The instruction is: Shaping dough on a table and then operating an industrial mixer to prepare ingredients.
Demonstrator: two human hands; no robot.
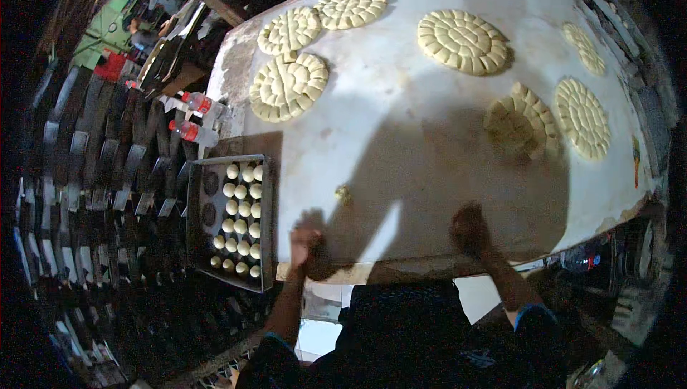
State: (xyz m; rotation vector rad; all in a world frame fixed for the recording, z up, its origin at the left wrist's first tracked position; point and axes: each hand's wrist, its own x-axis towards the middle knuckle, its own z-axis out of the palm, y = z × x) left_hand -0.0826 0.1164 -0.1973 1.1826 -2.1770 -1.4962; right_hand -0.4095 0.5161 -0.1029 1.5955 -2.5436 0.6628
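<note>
I stand at a big white floured table [401,124]. My left hand [304,240] rests at the table's near left edge, fingers curled; I cannot tell if it holds anything. My right hand [469,230] lies flat on the near edge in my own shadow, holding nothing. A small lump of dough [343,193] sits on the table just beyond my left hand. Several round patterned dough discs lie farther off: one at the left [289,86], one in the middle [462,41], one half-shadowed at the right [522,125].
A dark metal tray [263,224] with several small dough balls [240,217] stands left of the table. Two plastic bottles with red caps [192,131] lie beyond it. Stacked dark trays [93,174] fill the left side. More dough discs [583,118] line the table's right edge.
</note>
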